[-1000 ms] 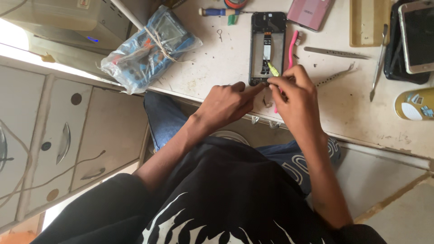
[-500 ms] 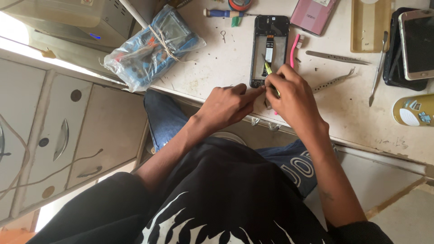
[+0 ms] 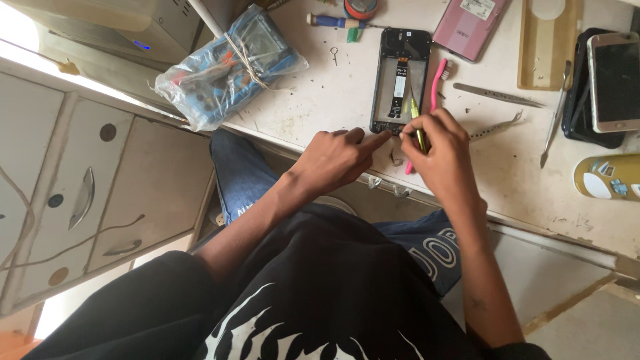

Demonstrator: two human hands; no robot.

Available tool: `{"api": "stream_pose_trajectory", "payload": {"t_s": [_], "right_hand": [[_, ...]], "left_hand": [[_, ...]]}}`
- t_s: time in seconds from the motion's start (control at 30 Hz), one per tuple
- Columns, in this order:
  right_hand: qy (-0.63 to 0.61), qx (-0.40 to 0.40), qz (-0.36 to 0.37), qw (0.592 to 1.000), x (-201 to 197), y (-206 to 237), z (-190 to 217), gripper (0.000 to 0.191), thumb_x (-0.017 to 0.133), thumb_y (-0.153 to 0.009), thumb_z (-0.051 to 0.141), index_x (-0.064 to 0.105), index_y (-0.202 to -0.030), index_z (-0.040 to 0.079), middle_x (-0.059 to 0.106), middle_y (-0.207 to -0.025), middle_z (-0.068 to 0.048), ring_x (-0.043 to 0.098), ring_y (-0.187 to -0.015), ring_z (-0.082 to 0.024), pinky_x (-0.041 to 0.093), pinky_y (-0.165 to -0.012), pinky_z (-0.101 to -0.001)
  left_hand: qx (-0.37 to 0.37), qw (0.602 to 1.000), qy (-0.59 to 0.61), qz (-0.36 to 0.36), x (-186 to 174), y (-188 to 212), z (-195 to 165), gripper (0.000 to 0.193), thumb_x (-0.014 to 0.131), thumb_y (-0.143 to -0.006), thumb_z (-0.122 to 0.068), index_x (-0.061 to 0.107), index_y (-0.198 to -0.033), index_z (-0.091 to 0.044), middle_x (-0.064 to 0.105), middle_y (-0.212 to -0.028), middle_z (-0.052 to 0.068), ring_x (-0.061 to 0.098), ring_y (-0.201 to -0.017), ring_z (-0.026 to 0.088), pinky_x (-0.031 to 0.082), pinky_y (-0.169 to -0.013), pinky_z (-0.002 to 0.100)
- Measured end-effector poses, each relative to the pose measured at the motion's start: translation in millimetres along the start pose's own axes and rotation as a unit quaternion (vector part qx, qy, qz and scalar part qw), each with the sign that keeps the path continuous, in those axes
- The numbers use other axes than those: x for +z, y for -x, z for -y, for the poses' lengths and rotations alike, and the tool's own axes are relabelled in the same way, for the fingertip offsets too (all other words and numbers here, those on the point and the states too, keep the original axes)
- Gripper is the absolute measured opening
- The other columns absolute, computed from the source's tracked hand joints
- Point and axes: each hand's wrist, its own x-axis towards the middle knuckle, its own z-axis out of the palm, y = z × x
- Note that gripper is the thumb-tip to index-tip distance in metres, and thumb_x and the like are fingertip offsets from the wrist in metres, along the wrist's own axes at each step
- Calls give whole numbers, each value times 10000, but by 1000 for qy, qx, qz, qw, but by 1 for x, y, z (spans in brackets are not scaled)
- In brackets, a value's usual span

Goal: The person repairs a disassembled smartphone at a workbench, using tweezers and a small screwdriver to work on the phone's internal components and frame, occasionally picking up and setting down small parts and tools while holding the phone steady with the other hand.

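Scuffed white workbench (image 3: 320, 100) underneath, tools spread within reach. Opened black phone shell (image 3: 400, 80) flat at the near edge — left hand (image 3: 333, 160) pinning its bottom corner, forefinger out; right hand (image 3: 443, 150) pinching a thin yellow-green pry tool (image 3: 417, 123), tip inside.

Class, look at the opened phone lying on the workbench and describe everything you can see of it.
The opened black phone with its back cover off lies flat on the scuffed white workbench, its inner frame and a dark strip down the middle exposed. The left hand presses a fingertip at its lower edge. The right hand holds a thin yellow-green tool over its lower part. A pink toothbrush lies alongside.
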Motion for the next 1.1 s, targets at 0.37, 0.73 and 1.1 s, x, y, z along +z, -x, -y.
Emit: {"api": "stream_pose_trajectory", "payload": {"t_s": [0.37,0.73,1.1], "right_hand": [[7,22,-74,997,9,3,-7,159,778,-920,-26,653,-1017,-9,628,-934,-119,615,-715,-233,479,-637,-363],[-18,37,-71,997,9,4,2,126,762,-913,-20,656,-976,5,610,-909,-97,600,-665,-175,477,-609,-336],[19,-25,-26,999,23,4,35,143,754,-905,-22,645,-992,3,600,-961,-119,613,-655,-232,483,-596,-379]], "left_hand": [[-57,996,31,-58,1,-29,-2,517,699,-880,-327,604,-1341,-115,578,-1068,135,606,-985,310,569,-653,400],[17,997,-48,-50,-3,-19,26,467,627,-861,-51,639,-1328,-53,530,-1133,150,580,-1065,290,584,-764,370],[-18,998,5,-65,-29,10,30,439,638,-870,-37,676,-1306,-65,598,-1270,160,591,-1104,309,557,-922,412]]}}
